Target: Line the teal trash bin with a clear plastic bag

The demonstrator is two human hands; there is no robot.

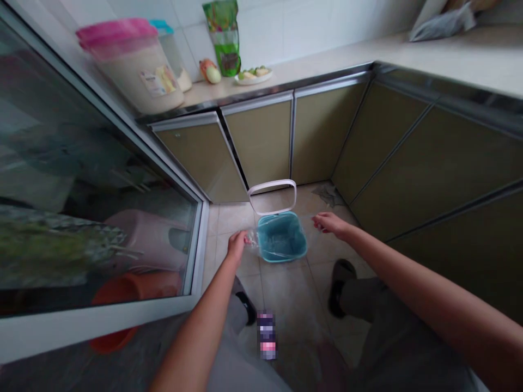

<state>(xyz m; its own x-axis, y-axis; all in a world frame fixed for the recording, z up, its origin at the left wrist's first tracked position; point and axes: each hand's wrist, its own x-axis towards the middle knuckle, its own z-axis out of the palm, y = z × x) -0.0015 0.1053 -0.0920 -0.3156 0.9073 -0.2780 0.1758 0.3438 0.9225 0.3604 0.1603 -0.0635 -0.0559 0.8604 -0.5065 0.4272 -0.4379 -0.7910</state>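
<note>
A blue bin (281,259) stands on the floor between my feet, its open top facing me. Its white rim frame (273,212) is tipped up at the back edge. A thin clear plastic bag (253,239) stretches across the bin's mouth. At the bin's left side, my left hand (236,245) is closed on a bunched part of the bag. My right hand (330,224) is pinched shut to the right of the bin, on the bag's other side, where the film is faint. How far the bag reaches into the bin is hard to tell.
Cabinets (261,141) line the back and right. On the counter are a pink-lidded container (134,71), a green packet (226,46) and a plate of food (253,76). A glass door (93,163) stands at the left, with an orange bucket (131,288) behind its glass.
</note>
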